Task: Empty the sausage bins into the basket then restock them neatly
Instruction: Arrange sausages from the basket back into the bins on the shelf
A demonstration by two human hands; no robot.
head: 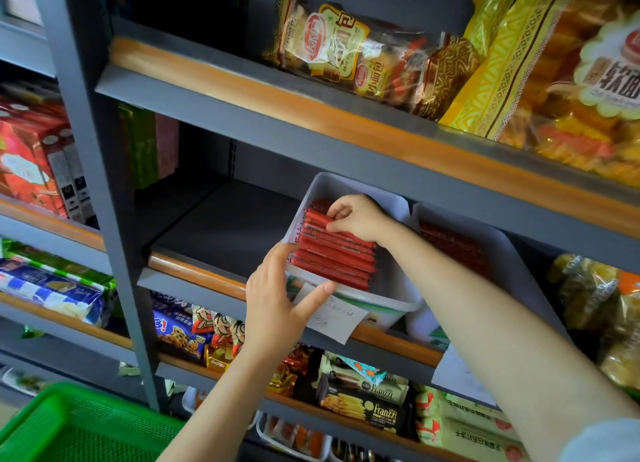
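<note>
A white sausage bin [377,307] sits tilted forward on the middle shelf, holding a neat row of red sausages [332,253]. My left hand [280,295] grips the bin's front left corner, thumb along the front rim. My right hand [356,219] reaches into the bin from the right, its fingers curled on the upper sausages. A second white bin [498,243] stands just to the right with more red sausages [453,245] inside. The green basket [79,427] is at the bottom left.
A paper label [332,317] hangs from the first bin's front. Bread bags [346,49] fill the shelf above. Snack packs [367,399] crowd the shelves below. A bare stretch of shelf [214,226] lies left of the bins, next to a grey upright post [100,170].
</note>
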